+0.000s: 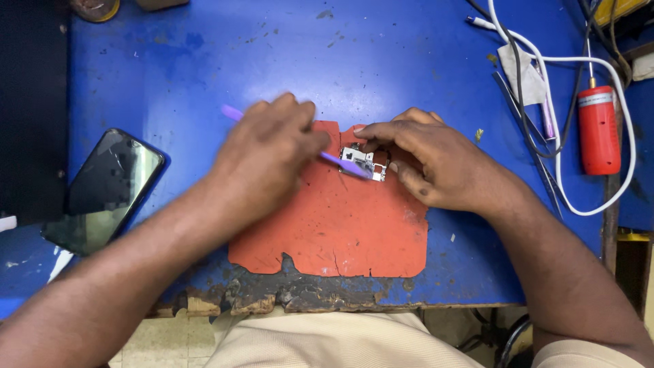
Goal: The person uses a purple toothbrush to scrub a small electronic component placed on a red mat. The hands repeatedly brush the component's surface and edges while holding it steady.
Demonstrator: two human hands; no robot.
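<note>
My left hand [269, 153] grips a thin purple plastic pry tool [344, 164]; its tip rests on a small silver metal part [364, 162]. That part lies near the top edge of a worn red mat [340, 232] on the blue table [204, 61]. My right hand [429, 160] pins the metal part from the right, with the fingertips on its top and side. The tool's other end sticks out past my left knuckles toward the upper left.
A dark phone [105, 191] with a cracked screen lies at the left. A red cylindrical tool [598, 129] with a white cable [545, 58], tweezers [528, 136] and a scrap of paper sit at the right. The table's front edge [286, 300] is chipped.
</note>
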